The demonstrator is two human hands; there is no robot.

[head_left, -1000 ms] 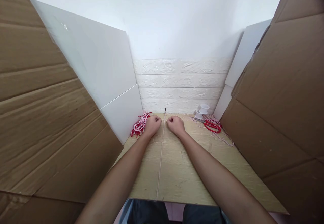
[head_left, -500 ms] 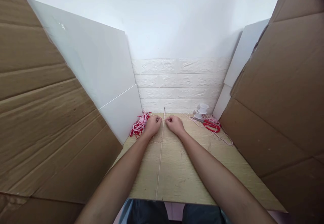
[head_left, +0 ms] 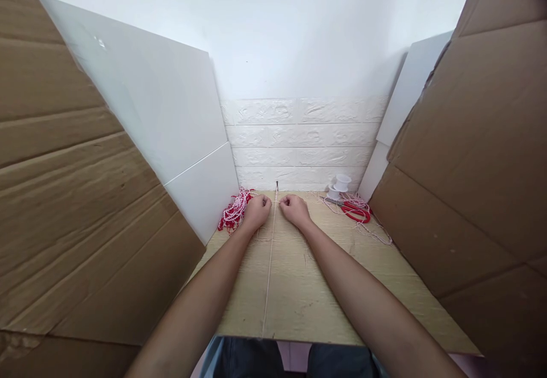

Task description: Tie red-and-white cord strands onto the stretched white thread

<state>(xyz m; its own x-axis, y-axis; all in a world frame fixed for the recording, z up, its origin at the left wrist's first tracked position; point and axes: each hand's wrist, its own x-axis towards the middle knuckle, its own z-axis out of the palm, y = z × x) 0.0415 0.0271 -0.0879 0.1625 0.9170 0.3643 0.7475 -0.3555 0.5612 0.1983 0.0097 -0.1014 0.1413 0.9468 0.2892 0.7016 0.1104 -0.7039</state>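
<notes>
A pale string runs taut down the wooden board, from a small dark hook at the back to the front edge. On either side of it, close to the hook, are my two hands. My left hand is closed in a pinch, and so is my right hand. A thin thread spans the gap between their fingertips and crosses the taut string. Whether it is knotted there is too small to tell. Beside my left hand lies a heap of red and white cord.
Red-handled scissors lie at the back right among loose pink-white cords. White spools stand behind them. Cardboard panels flank the board on both sides, and a white brick-pattern wall closes the back.
My hands have drawn very slightly apart, with the thread still between the fingertips. The whole view has shifted a little; the other things lie as before.
</notes>
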